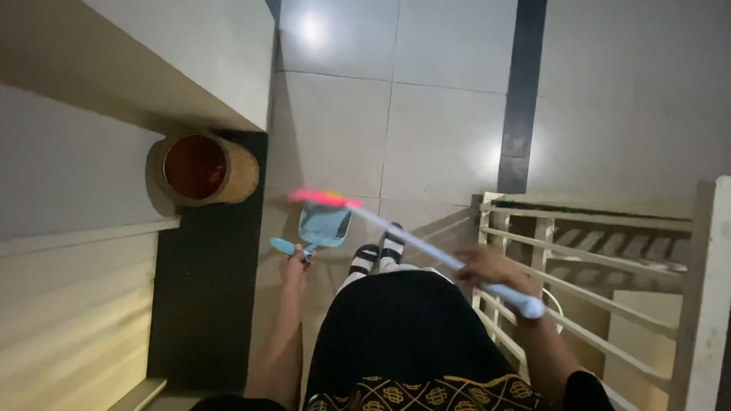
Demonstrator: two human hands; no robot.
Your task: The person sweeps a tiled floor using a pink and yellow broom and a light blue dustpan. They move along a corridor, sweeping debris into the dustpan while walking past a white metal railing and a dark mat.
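While the person stands on the pale tiled floor [449, 144], seen from above, each hand has its own tool. The left hand [292, 266] hangs low beside a black skirt [400, 327] and its grip is clenched around the handle of a light blue dustpan [324, 226]. The dustpan hangs just above the floor tiles, in front of the person's feet, its open mouth turned away from the body. The right hand [487, 266] has its grip clenched around the white handle of a broom [426, 247]; the handle's end juts out past the hand toward the white stair railing [579, 251]. From that hand the handle slants across in front of the body to a pink broom head [324, 199], blurred in the frame, which lies at the far rim of the dustpan. Whether the head touches the pan cannot be told.

Below the dustpan show the feet, in black-and-white striped socks [378, 256], close together on the floor. At the floor's left edge a round woven basket [202, 169] with a dark red inside stands on a black strip [205, 297] against the wall, well apart from the dustpan. A dark band [521, 91] runs across the tiles farther out. The railing lines the floor's right edge, with stair steps [609, 245] dimly visible behind its bars.
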